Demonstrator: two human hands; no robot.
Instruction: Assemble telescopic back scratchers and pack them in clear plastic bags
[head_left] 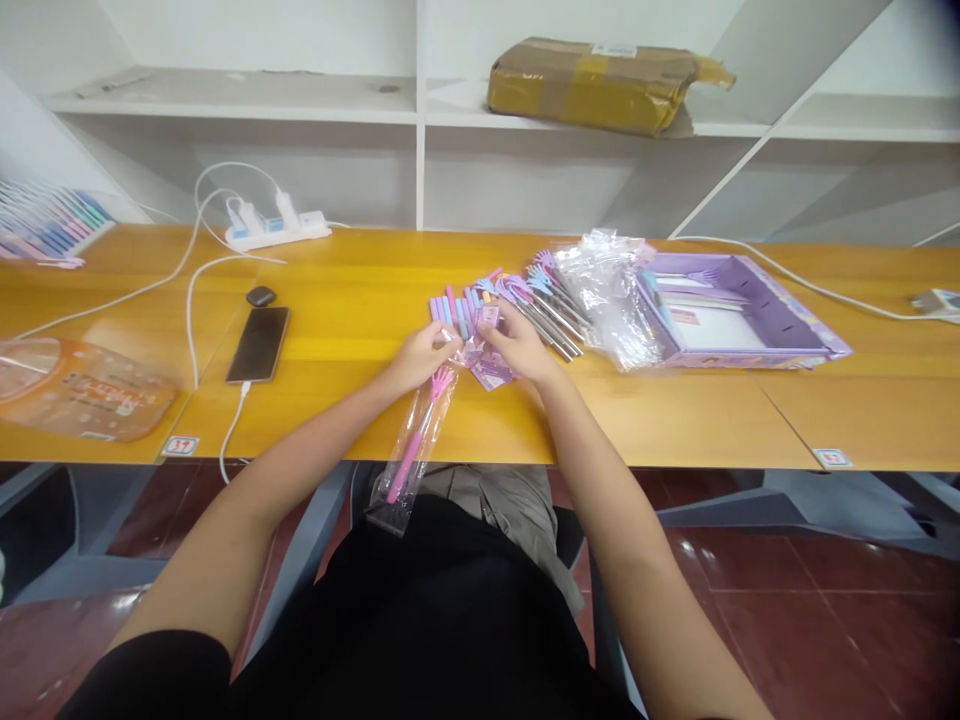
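Observation:
My left hand (pixel 421 358) is closed on the top of a clear plastic bag, which hangs over the table's front edge toward my lap. Inside the bag lies a pink back scratcher (pixel 412 450), its hand-shaped head at the upper end. My right hand (pixel 523 346) pinches a small purple card (pixel 487 318) close to the bag's mouth. Below it, more purple cards (pixel 493 372) rest on the table. Just beyond both hands lie several back scratchers (pixel 551 305) with pink, blue and purple heads and metal rods; coloured handles (pixel 450 305) point toward me.
A heap of clear plastic bags (pixel 611 300) lies against a purple box (pixel 750 350) at the right. To the left are a phone (pixel 259 345), a black earbud case (pixel 261 296), an orange pouch (pixel 90 390) and a power strip (pixel 277 230) with white cables. A taped carton (pixel 592 88) sits on the shelf.

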